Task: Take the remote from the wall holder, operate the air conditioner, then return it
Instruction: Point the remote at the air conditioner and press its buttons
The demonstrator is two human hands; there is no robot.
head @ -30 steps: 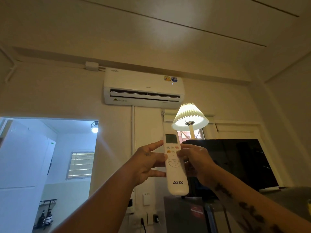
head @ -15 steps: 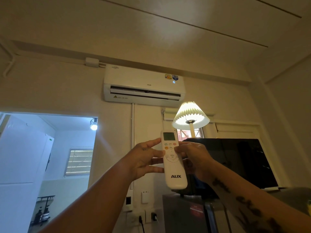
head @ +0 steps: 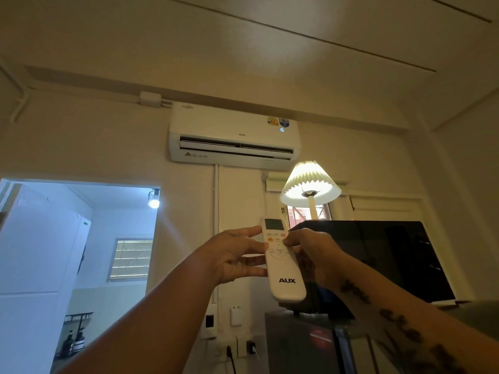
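Observation:
I hold a white AUX remote (head: pixel 284 276) upright in front of me, its small screen at the top. My right hand (head: pixel 316 255) grips it from the right, with the thumb on the upper buttons. My left hand (head: pixel 237 256) touches its left edge with spread fingers. High on the wall hangs the white air conditioner (head: pixel 233 136), its louvre open and a lit number showing at its right end. The wall holder is hidden from me.
A lit lamp with a pleated shade (head: pixel 310 184) stands on a black appliance (head: pixel 378 260), which rests on a grey cabinet (head: pixel 302 344). Sockets and plugs (head: pixel 237 346) sit low on the wall. A bright doorway (head: pixel 78 265) opens at left.
The air conditioner's louvre has swung open and a lit number has appeared on its front. My view and hands have shifted slightly; the thumb stays on the upper buttons.

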